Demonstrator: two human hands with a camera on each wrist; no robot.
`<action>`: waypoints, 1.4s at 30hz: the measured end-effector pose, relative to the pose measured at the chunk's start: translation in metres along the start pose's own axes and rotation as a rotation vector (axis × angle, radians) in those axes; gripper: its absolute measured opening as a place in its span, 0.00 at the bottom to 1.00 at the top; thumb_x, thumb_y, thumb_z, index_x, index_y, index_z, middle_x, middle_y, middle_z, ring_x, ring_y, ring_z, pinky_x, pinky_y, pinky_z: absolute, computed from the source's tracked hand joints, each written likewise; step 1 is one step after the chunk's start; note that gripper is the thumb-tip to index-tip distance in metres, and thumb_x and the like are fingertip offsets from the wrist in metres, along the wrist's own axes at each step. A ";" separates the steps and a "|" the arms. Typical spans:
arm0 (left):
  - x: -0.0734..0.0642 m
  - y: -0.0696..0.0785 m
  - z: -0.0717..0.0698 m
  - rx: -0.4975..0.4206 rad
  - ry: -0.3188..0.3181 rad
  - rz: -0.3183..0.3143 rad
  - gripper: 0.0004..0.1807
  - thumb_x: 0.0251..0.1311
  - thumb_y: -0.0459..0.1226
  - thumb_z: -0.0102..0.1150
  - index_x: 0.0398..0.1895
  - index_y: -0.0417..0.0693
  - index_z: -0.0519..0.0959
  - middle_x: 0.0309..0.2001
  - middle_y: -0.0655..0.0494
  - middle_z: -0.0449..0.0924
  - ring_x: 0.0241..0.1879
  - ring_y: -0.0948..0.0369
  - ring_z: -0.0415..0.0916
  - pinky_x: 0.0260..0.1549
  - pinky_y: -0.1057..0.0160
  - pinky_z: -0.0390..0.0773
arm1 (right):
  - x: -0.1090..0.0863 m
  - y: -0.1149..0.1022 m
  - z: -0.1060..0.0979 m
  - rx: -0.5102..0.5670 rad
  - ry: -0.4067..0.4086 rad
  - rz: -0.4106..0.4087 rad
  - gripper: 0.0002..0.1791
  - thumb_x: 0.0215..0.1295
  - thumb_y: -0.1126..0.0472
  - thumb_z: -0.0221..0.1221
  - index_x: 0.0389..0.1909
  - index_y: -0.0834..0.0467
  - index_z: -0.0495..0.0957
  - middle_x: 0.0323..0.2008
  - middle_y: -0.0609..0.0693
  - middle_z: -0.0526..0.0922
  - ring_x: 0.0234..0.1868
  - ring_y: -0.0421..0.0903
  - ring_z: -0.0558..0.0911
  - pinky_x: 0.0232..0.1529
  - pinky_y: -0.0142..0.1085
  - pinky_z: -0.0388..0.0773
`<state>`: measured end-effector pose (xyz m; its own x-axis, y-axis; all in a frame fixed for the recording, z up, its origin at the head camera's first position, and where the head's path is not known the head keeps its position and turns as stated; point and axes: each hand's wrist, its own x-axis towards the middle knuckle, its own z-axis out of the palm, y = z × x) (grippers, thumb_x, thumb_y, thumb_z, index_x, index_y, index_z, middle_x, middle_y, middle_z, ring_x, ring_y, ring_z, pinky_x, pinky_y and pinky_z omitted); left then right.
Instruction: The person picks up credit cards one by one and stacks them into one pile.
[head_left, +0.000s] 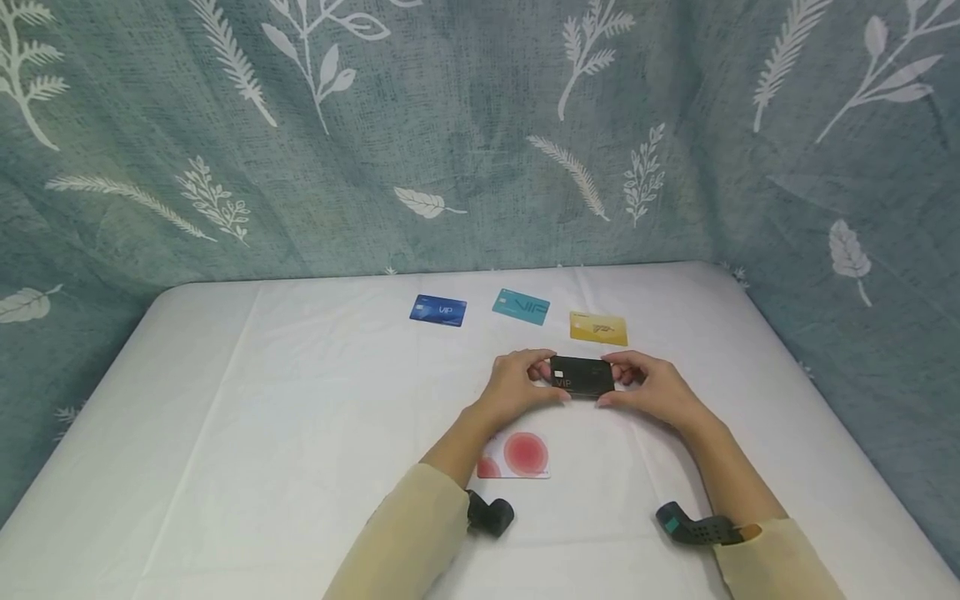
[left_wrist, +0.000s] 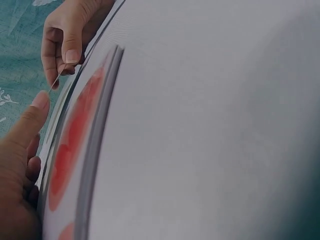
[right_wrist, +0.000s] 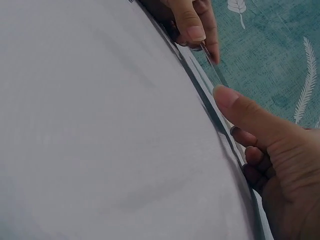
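Observation:
A black VIP card point(head_left: 582, 377) with a small light chip mark is held by its two short ends in the head view. My left hand point(head_left: 521, 382) pinches its left end between thumb and fingers, and my right hand point(head_left: 651, 387) pinches the right end the same way. From the right wrist view the card point(right_wrist: 213, 70) shows edge-on as a thin strip between the two thumbs. Nearer to me, partly behind the left forearm, lies a white card with red circles point(head_left: 525, 454); it looms large in the left wrist view.
Beyond the hands a blue VIP card point(head_left: 438, 310), a teal VIP card point(head_left: 521, 307) and a yellow card point(head_left: 598, 328) lie in a loose row. All rest on a white cloth-covered table point(head_left: 300, 417). A patterned green-blue curtain point(head_left: 480, 167) hangs behind it.

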<state>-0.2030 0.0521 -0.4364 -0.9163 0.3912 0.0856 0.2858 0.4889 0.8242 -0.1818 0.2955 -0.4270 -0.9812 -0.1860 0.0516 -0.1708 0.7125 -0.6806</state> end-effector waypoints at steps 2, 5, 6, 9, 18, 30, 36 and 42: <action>0.000 0.000 -0.002 0.012 0.002 0.020 0.36 0.40 0.51 0.75 0.56 0.49 0.77 0.32 0.65 0.74 0.38 0.65 0.67 0.44 0.67 0.68 | 0.000 -0.001 -0.001 -0.002 0.002 -0.002 0.40 0.39 0.48 0.75 0.55 0.61 0.76 0.35 0.52 0.77 0.37 0.47 0.72 0.36 0.29 0.68; 0.000 0.000 -0.004 0.018 0.001 0.034 0.36 0.40 0.50 0.75 0.56 0.49 0.77 0.33 0.64 0.74 0.37 0.66 0.67 0.41 0.69 0.69 | -0.001 -0.003 -0.001 0.001 0.006 -0.012 0.39 0.39 0.48 0.75 0.54 0.61 0.76 0.34 0.51 0.77 0.36 0.46 0.72 0.36 0.29 0.68; 0.000 0.000 -0.005 0.018 -0.001 0.039 0.36 0.40 0.50 0.75 0.55 0.49 0.77 0.33 0.63 0.73 0.37 0.66 0.67 0.40 0.69 0.69 | -0.001 -0.003 -0.002 0.002 0.008 -0.018 0.39 0.39 0.48 0.75 0.53 0.61 0.77 0.34 0.51 0.77 0.36 0.46 0.72 0.36 0.28 0.68; -0.001 0.001 -0.007 0.018 -0.004 0.041 0.36 0.40 0.50 0.76 0.55 0.48 0.77 0.32 0.62 0.73 0.37 0.65 0.67 0.40 0.69 0.69 | -0.001 -0.005 -0.001 0.010 0.012 -0.031 0.37 0.39 0.49 0.75 0.53 0.61 0.77 0.33 0.51 0.77 0.35 0.46 0.72 0.35 0.28 0.69; -0.005 0.000 -0.011 0.077 -0.013 0.060 0.35 0.39 0.52 0.75 0.53 0.49 0.78 0.32 0.63 0.72 0.36 0.66 0.67 0.37 0.70 0.68 | -0.001 -0.007 0.000 0.022 0.007 -0.064 0.36 0.38 0.51 0.76 0.50 0.61 0.79 0.31 0.49 0.77 0.33 0.45 0.73 0.34 0.29 0.70; -0.014 -0.001 -0.017 0.130 0.004 0.093 0.37 0.38 0.53 0.75 0.54 0.50 0.78 0.33 0.60 0.74 0.37 0.63 0.69 0.40 0.67 0.69 | -0.006 -0.018 0.001 0.017 -0.005 -0.098 0.35 0.36 0.51 0.77 0.48 0.59 0.79 0.31 0.48 0.78 0.34 0.45 0.74 0.35 0.31 0.71; -0.019 -0.005 -0.020 0.122 0.007 0.082 0.37 0.38 0.55 0.74 0.55 0.52 0.78 0.33 0.61 0.73 0.37 0.64 0.67 0.41 0.66 0.69 | -0.006 -0.021 0.004 0.021 -0.008 -0.118 0.34 0.35 0.52 0.77 0.47 0.59 0.80 0.31 0.47 0.77 0.34 0.44 0.74 0.36 0.32 0.71; -0.026 -0.010 -0.020 0.088 0.017 0.054 0.37 0.38 0.55 0.74 0.55 0.53 0.78 0.34 0.62 0.71 0.38 0.64 0.65 0.42 0.65 0.68 | -0.006 -0.024 0.007 0.021 -0.021 -0.142 0.34 0.34 0.52 0.77 0.46 0.59 0.80 0.30 0.46 0.77 0.34 0.44 0.73 0.37 0.32 0.70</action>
<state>-0.1876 0.0211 -0.4359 -0.9035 0.4055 0.1386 0.3573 0.5344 0.7660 -0.1715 0.2747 -0.4161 -0.9452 -0.2982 0.1328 -0.3054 0.6640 -0.6825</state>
